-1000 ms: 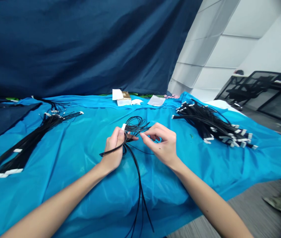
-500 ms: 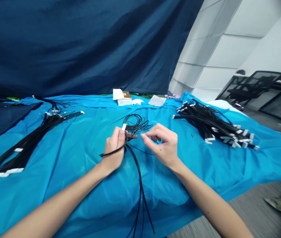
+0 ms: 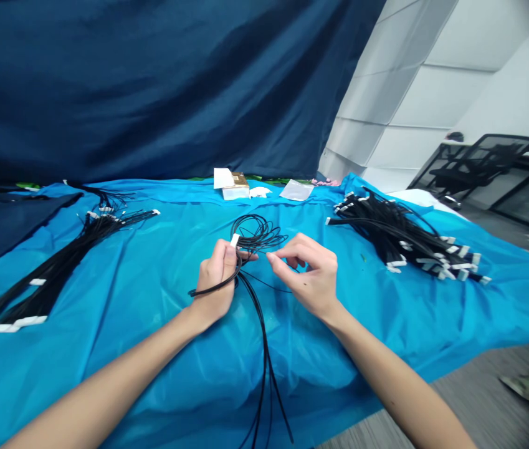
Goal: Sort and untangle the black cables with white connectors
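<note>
Black cables, partly wound into loose loops, were in our two hands, on our side of the small box. Our left hand gripped them nearer to us than the box, its fingers curled round and the thumb pressing just beside a white end piece. We judged this firm hold was meant to stop the springy loops from spreading. One thicker length bent back across the hand, its tip jutting out past the wrist. Our right hand, right of the box and closer to us, had thumb and forefinger pressed together at the tips, pinching, as far as we could tell, one thin strand too fine to follow.

Long loose ends hung from the grip, well on our side of the box, against the blue cover of the desk. Left of the box lay a long spread of cables; right of it, a heap of white-ended cables. Just right of the box sat a white scrap, then a pale sheet, and behind it hung a dark curtain. Our own left hand stood most in the way, hiding where the strands crossed.
</note>
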`<state>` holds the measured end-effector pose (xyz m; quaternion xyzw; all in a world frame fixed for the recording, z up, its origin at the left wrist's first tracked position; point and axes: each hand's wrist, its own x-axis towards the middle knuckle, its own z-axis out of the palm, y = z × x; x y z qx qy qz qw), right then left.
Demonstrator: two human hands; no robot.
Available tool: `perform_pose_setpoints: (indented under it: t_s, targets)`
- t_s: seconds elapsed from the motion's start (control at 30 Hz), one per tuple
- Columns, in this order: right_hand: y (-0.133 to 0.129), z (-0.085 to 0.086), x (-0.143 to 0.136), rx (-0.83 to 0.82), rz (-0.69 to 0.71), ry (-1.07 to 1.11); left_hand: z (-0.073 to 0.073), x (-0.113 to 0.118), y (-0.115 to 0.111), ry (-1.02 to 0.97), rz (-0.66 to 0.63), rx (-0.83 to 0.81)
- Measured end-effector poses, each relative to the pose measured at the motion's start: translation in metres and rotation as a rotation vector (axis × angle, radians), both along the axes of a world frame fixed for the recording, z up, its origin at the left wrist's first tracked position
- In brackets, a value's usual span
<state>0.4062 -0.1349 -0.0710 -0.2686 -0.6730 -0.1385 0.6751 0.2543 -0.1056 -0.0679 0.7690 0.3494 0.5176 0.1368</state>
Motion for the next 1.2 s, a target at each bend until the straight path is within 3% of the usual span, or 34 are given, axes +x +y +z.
perform_pose_setpoints:
  t_s: [0.73,1.03,1.2]
  targets:
    - [0.0009,-0.0020,-0.0035,-0.032,0.027,-0.027,0.0016,0.0000,-0.0004,0.005,0.069,0.034]
    - [0.0022,-0.0034,-0.0055,-0.060,0.049,-0.048,0.0007,-0.0002,0.0008,-0.017,0.010,-0.010]
    - [0.0015,-0.0021,-0.0048,-0.057,0.058,-0.035,0.0006,-0.0010,0.0007,0.012,0.045,-0.015]
